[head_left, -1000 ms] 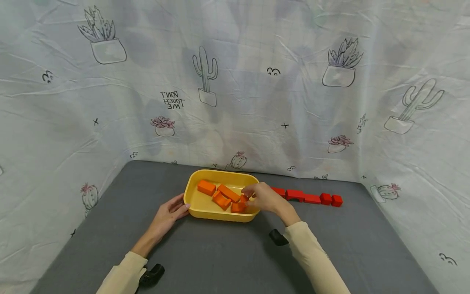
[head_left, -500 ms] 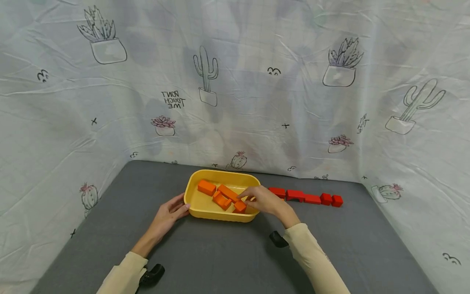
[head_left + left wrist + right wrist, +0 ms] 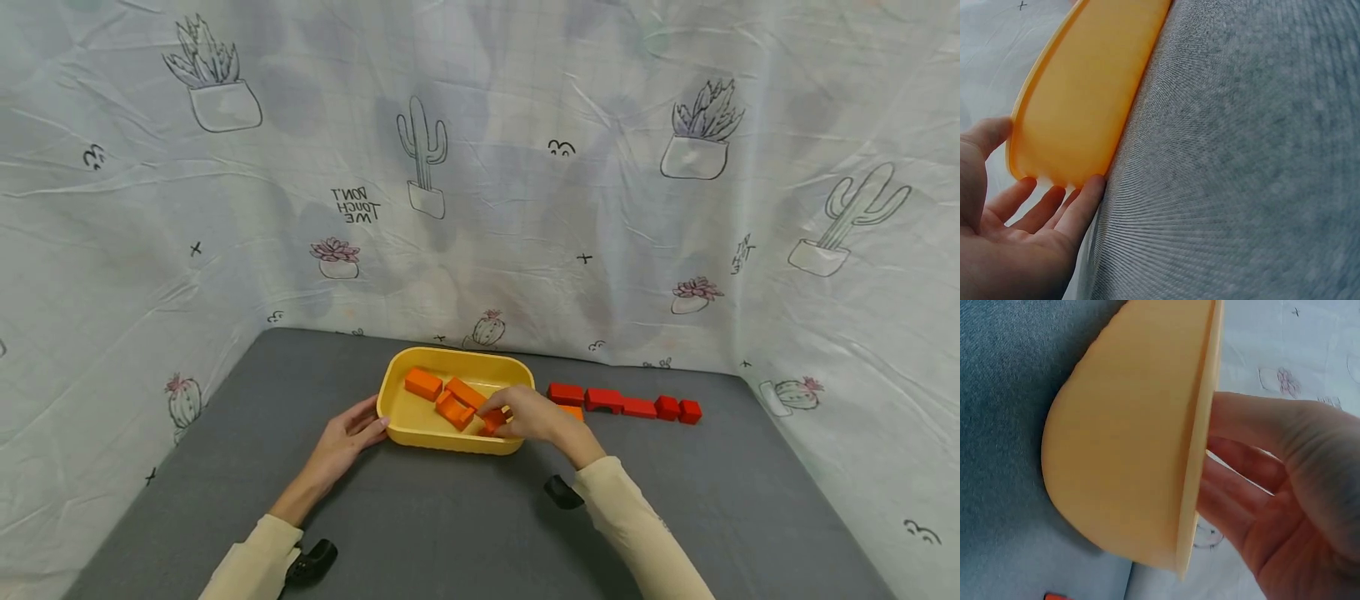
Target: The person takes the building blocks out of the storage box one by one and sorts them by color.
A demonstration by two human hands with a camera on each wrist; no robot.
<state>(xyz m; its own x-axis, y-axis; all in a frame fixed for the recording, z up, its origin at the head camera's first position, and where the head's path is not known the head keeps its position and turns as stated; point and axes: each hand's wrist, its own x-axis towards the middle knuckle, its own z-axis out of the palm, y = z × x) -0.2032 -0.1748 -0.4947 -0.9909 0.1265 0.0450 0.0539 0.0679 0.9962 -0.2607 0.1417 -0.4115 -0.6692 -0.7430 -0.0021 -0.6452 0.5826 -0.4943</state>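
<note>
A yellow tray (image 3: 457, 443) stands on the grey table with several orange blocks in it. My left hand (image 3: 341, 437) holds its left end, thumb at the rim and fingertips against the outer wall, as the left wrist view shows. Over the right end reaches my right hand (image 3: 525, 414), its thumb and fingers around an orange block (image 3: 492, 422) near the tray floor. In the right wrist view the tray wall (image 3: 1129, 437) hides the fingertips. Left of that block lie a notched orange block (image 3: 453, 411), a long orange block (image 3: 465, 392) and a rectangular orange block (image 3: 423, 384).
Right of the tray, a row of red blocks (image 3: 638, 407) runs across the table, with a red arch block (image 3: 603, 400) among them. Another orange block (image 3: 573, 412) lies before the row, partly behind my right hand. A patterned curtain (image 3: 480, 208) closes off the back and sides.
My right hand has shifted slightly left and down inside the tray, and its fingers have closed around an orange block, which has turned. The left hand and the tray have stayed put.
</note>
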